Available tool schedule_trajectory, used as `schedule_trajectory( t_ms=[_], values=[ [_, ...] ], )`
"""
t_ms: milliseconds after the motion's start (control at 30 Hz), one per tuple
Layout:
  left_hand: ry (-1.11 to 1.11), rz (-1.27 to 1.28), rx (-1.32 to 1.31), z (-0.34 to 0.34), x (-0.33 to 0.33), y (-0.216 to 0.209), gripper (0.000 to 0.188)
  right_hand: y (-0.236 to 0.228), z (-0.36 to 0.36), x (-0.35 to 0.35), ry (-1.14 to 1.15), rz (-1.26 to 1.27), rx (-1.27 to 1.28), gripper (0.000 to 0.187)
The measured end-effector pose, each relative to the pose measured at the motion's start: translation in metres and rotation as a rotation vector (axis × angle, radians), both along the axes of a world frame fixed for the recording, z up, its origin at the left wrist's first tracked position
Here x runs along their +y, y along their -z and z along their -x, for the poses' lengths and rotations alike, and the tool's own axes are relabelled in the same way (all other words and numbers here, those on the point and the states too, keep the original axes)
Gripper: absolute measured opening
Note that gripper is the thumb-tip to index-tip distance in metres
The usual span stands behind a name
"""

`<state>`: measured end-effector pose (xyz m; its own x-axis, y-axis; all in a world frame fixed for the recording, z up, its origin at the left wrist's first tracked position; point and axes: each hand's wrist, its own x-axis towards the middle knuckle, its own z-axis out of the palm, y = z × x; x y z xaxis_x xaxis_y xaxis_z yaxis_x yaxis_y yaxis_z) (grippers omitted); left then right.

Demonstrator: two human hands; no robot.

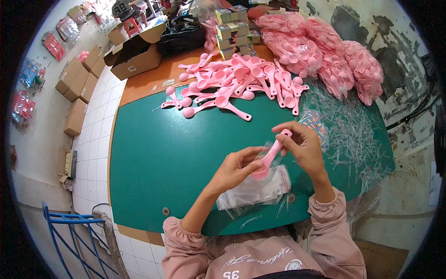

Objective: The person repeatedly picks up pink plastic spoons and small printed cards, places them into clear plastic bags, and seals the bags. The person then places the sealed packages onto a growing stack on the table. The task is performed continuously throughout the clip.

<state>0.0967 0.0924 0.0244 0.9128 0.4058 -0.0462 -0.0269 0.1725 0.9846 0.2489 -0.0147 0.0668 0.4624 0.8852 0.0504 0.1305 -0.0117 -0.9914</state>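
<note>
Above the near half of the green table, a pink measuring spoon is held at a slant, bowl down and toward the left. My right hand pinches the end of its handle. Closed beside the bowl, my left hand grips a thin transparent plastic bag that seems to surround the bowl; its outline is hard to make out. Below my hands lies a stack of transparent plastic bags. A colourful printed card pile lies just beyond my right hand.
Many loose pink spoons are heaped at the far side. Bulging bags of pink spoons and stacked card bundles stand behind. Thin plastic strips litter the right side. An open carton sits back left; a blue metal frame stands near left.
</note>
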Motion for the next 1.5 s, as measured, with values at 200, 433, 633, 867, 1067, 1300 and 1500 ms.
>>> schedule_trajectory(
  t_ms=[200, 433, 633, 867, 1067, 1300, 1500],
  values=[
    [0.209, 0.015, 0.203, 0.010, 0.011, -0.001, 0.037, 0.012, 0.006, -0.001, 0.226, -0.096, -0.149, 0.030],
    [0.134, 0.251, 0.084, 0.008, 0.009, -0.005, 0.035, 0.009, 0.011, -0.009, -0.212, -0.195, -0.530, 0.038],
    [0.060, 0.255, 0.022, 0.008, 0.012, -0.014, 0.038, 0.002, -0.045, -0.041, 0.113, 0.150, -0.841, 0.037],
    [0.012, 0.171, 0.054, 0.006, 0.013, -0.007, 0.039, 0.052, -0.081, -0.070, 0.397, 0.556, -1.066, 0.025],
    [0.066, 0.034, 0.033, 0.006, 0.013, -0.006, 0.033, 0.018, -0.065, -0.058, 0.509, 0.462, -1.410, 0.013],
    [0.248, 0.077, -0.016, 0.003, 0.007, -0.012, 0.031, -0.033, -0.037, -0.040, 0.184, 0.228, -0.518, 0.014],
    [0.214, 0.052, -0.027, 0.006, 0.005, -0.007, 0.029, -0.041, -0.023, -0.033, 0.065, 0.106, -0.264, 0.014]
  ],
)
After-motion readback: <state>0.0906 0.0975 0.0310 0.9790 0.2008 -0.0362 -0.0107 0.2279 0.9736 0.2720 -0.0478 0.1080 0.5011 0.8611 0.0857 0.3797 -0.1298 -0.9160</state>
